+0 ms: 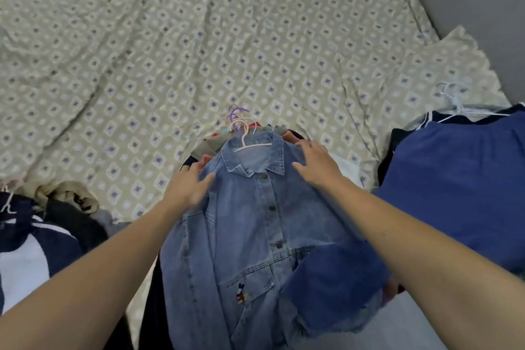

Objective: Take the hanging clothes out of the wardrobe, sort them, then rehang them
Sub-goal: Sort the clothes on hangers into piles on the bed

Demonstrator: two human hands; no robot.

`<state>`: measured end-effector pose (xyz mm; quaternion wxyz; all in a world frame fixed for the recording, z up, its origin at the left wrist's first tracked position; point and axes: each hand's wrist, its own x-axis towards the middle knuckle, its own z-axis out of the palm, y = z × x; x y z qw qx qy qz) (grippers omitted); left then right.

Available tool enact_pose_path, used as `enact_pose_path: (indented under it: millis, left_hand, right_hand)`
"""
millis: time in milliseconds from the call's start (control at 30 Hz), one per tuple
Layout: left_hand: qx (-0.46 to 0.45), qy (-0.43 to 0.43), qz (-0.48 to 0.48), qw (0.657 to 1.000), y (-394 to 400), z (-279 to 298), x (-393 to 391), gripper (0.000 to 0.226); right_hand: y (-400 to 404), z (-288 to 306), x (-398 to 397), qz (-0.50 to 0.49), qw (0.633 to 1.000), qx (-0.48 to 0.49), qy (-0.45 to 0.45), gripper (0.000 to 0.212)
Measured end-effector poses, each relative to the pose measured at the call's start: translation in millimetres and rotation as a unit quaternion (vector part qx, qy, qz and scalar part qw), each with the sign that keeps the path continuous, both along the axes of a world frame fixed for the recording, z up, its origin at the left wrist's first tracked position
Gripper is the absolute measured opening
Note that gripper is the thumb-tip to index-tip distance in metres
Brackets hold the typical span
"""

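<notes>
Surface: patterned bedsheet on a bed, grey wall beyond | Denim shirt (on a pink hanger) tops the pile | left hand and right hand lie flat-fingered on its shoulders, collar between them.

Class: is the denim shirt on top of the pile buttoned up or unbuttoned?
Buttoned, as far as shows. The denim shirt has its front placket closed, with dark buttons fastened down it below the collar; the lower hem is out of view.

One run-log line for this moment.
phase: sorting | left hand: flat on denim shirt shoulder | right hand: flat on other shoulder | shirt: on hanger, atop pile on bed
</notes>
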<state>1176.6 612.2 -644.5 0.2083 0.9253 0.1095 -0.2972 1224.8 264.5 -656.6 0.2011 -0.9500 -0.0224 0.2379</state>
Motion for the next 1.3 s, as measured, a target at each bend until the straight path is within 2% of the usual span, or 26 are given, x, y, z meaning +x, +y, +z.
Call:
enact_pose_path:
  millis: [133,333,433,500,567,667,767,933,1033,1133,1233,1267,1300]
  left_hand:
    - [-0.002,0.023,0.013,1.000,-9,-32,14,0.051]
    - [0.008,-0.005,0.025,1.000,-16,-49,13,0.056]
    - [0.009,-0.038,0.033,0.999,-16,-48,11,0.040]
    - [-0.028,-0.082,0.035,0.996,-19,-37,4,0.028]
    - [-0.046,-0.118,0.047,0.991,-26,-13,-6,0.005]
    - [-0.035,-0.147,0.050,0.987,-25,28,-27,0.013]
    - [-0.063,-0.167,0.047,0.983,-14,67,-54,0.016]
    - [-0.128,-0.228,0.055,0.964,-7,143,-109,0.021]
    - [-0.149,-0.263,0.063,0.951,5,185,-145,0.022]
    - [-0.175,-0.288,0.046,0.940,22,231,-184,0.019]
    - [-0.196,-0.323,0.022,0.926,45,277,-222,0.027]
    - [-0.195,-0.338,0.018,0.921,54,292,-234,0.029]
    - [-0.193,-0.353,0.012,0.916,64,306,-244,0.030]
  right_hand:
    - [3,-35,30,0.005,0.999,0.000,0.042,0.070]
    - [3,-58,44,0.024,0.999,-0.030,0.018,0.046]
    - [4,-52,46,0.041,0.999,-0.028,0.012,0.026]
    - [5,-42,42,0.047,0.999,0.000,0.002,0.024]
    - [4,-27,32,0.042,0.998,0.034,-0.015,0.025]
    - [-3,7,12,0.023,0.996,0.075,-0.033,0.025]
    - [-9,51,-11,0.023,0.995,0.092,-0.023,0.025]
    - [-4,141,-62,0.043,0.993,0.109,0.010,0.044]
    - [3,202,-99,0.060,0.988,0.139,-0.033,0.056]
    - [15,266,-149,0.081,0.986,0.123,-0.074,0.028]
    - [29,318,-201,0.087,0.988,0.081,-0.102,0.010]
    - [35,334,-216,0.090,0.986,0.073,-0.123,0.010]
    - [43,351,-229,0.085,0.983,0.068,-0.146,0.019]
